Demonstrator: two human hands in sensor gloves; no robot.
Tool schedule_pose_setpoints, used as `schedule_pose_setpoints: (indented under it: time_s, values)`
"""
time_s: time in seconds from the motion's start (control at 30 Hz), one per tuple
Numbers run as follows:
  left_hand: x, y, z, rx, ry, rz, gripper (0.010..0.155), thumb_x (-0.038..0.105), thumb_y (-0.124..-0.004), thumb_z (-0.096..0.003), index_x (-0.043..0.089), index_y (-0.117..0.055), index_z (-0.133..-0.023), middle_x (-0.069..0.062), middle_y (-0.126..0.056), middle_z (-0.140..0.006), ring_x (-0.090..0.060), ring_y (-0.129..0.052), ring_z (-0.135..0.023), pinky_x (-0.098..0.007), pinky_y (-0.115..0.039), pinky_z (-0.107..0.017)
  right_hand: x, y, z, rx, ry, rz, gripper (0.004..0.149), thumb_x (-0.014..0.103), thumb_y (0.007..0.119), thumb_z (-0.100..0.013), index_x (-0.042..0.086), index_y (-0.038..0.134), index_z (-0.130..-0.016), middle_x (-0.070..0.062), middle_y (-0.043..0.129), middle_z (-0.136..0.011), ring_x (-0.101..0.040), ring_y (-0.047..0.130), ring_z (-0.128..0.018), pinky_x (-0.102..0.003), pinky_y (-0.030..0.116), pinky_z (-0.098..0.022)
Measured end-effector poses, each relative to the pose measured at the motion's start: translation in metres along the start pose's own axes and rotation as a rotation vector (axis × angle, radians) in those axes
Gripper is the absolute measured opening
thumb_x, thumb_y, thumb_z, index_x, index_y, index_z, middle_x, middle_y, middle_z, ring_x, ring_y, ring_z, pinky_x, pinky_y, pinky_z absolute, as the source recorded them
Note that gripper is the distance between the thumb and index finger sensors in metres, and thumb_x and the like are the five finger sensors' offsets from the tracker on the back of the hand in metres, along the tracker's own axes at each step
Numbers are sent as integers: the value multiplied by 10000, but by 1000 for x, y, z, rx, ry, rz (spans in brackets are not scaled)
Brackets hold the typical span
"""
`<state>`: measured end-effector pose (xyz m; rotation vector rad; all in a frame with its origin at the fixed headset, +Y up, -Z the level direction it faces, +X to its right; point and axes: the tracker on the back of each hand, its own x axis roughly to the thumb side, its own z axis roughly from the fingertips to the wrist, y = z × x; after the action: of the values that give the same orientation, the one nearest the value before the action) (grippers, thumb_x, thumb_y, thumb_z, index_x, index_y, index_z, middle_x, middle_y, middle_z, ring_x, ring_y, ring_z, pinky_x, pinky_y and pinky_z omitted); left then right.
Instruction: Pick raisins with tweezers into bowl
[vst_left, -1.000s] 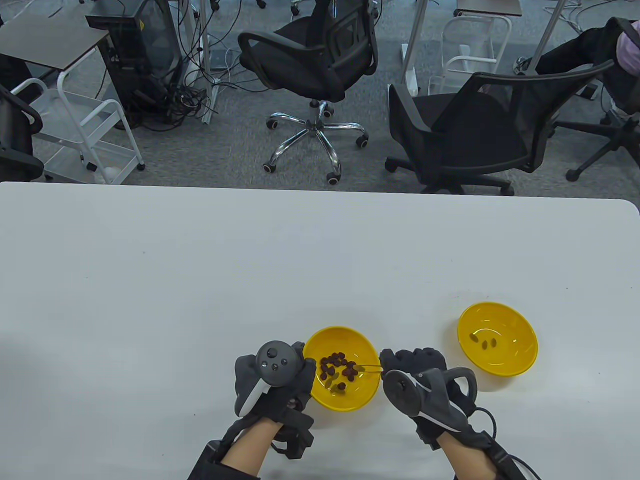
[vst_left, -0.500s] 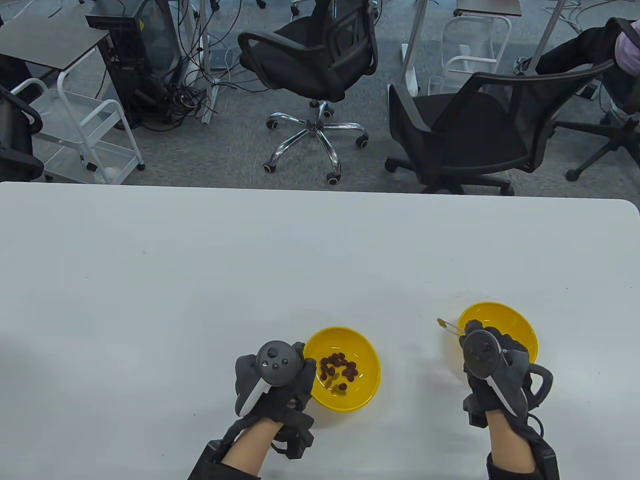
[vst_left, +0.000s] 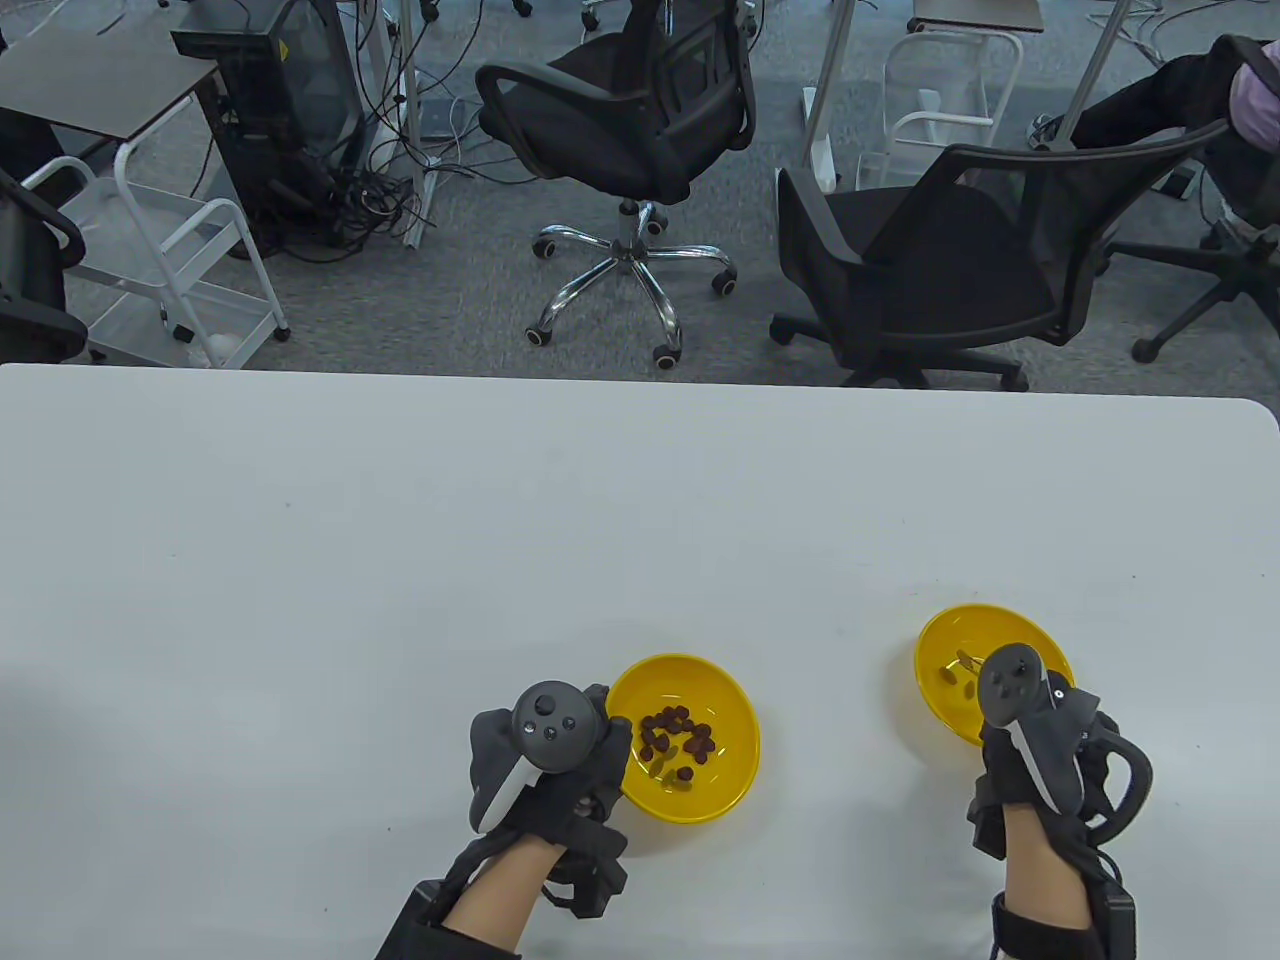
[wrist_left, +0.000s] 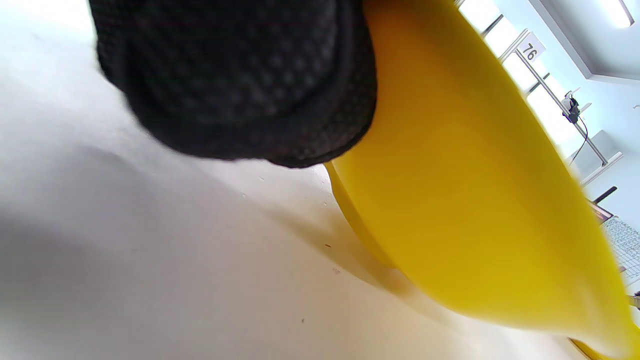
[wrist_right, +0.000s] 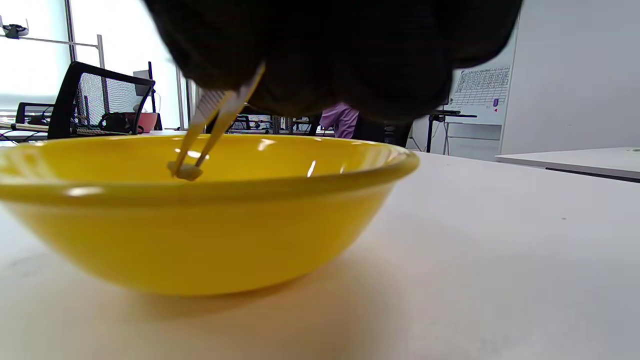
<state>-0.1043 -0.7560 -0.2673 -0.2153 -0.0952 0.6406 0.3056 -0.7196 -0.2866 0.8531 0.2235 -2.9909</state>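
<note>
Gripping the tweezers (wrist_right: 220, 117), the right hand (vst_left: 1040, 745) sits at the near right of the white counter (vst_left: 400, 560), over the near edge of the right-hand yellow bowl (vst_left: 950, 640). From above, the tweezers are mostly hidden under the glove and its tracker (vst_left: 1005, 685); a few pale pieces (vst_left: 955, 675) lie in that bowl. The left hand (vst_left: 545, 750) rests on the counter well to the left, touching the left side of the second yellow bowl (vst_left: 730, 700), which holds a cluster of dark raisins (vst_left: 675, 735) with a pale one among them. Across the far floor stand two black office chairs (vst_left: 620, 110) and a white trolley (vst_left: 170, 250).

Left wrist view, tilted: one dark gloved fingertip (wrist_left: 240, 80) presses against the outer wall of the raisin bowl (wrist_left: 475, 200), just above the counter (wrist_left: 150, 260). Whether that hand's grip is curled or spread I cannot tell from here, though it holds nothing I can see.

Right wrist view, low to the counter (wrist_right: 500, 250): the glove (wrist_right: 350, 50) fills the top edge, and the tweezers slant down and left out of it. Their tips are closed on a small pale raisin (wrist_right: 185, 171), held over the inside of the bowl (wrist_right: 200, 235) at about rim height. More chairs and a whiteboard (wrist_right: 482, 87) show beyond.
</note>
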Motion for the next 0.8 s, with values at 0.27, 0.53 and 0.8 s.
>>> schedule_pose_setpoints:
  time_s: [0.27, 0.53, 0.8]
  values:
    - [0, 0, 0, -2, 1, -1, 551, 313, -585, -565, -60, -571, -971, -79, -1021, -393, -113, -1025, -157, -451, -849, -456, 2, 0, 1, -11, -10, -3, 477, 302, 783, -438, 121, 887, -867, -54, 902, -645, -182, 945, -445, -543, 682, -594]
    - [1, 0, 0, 0, -1, 0, 551, 314, -584, -566, -58, -569, -972, -78, -1021, -394, -112, -1025, -158, -451, -848, -457, 19, -12, 15, -85, -118, -21, 484, 309, 771, -440, 112, 874, -870, -56, 895, -649, -177, 945, -448, -542, 687, -591]
    - [1, -1, 0, 0, -1, -2, 551, 314, -584, -567, -58, -568, -972, -78, -1020, -397, -113, -1025, -161, -451, -847, -458, 62, -31, 54, -75, -391, -189, 483, 318, 770, -435, 103, 875, -855, -60, 895, -641, -178, 947, -447, -548, 683, -593]
